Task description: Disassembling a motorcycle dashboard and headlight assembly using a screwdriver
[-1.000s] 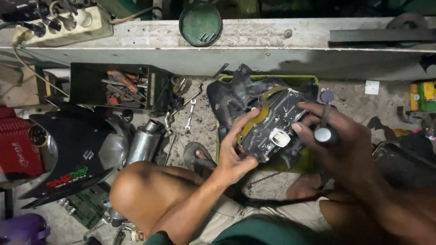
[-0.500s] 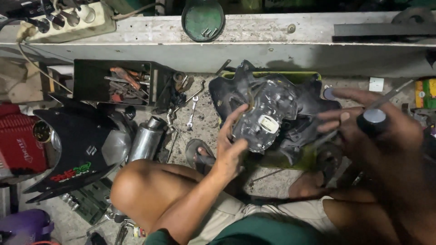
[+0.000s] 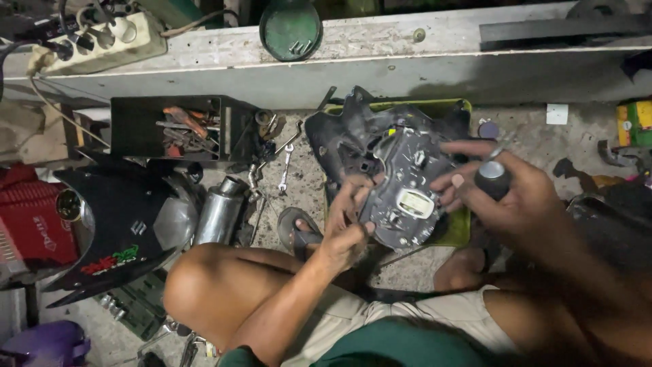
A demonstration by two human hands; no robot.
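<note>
Green cloth of your shirt and the pale shorts fill the bottom of the view, with your bare left knee drawn up beside them. Just above it, your left hand curls its fingers around the lower left edge of the dark grey plastic instrument-cluster housing, thumb and forefinger pinched on the rim, so the part is propped up facing you, back side out. Your right hand is closed around a black-handled screwdriver; its round butt end points at you, the fingertips spread toward the housing's right edge, and the shaft is blurred, so you cannot tell where the tip sits.

The housing rests over a yellow-green plastic tray on the concrete floor. On its back, a white rectangular connector block is in place at the centre, and the casing looks closed up: no half is lifted off, and no loose screws can be made out nearby. Judging from that, the job appears to be in its fastener stage, with the body yet to be parted.

Left of it lie a sandal, a silver open-ended spanner and a shiny metal cylinder. Beyond them stand a black motorcycle fairing panel and an open black toolbox of hand tools. Farthest off, a pale concrete ledge carries a white power strip and a round green tin lid.
</note>
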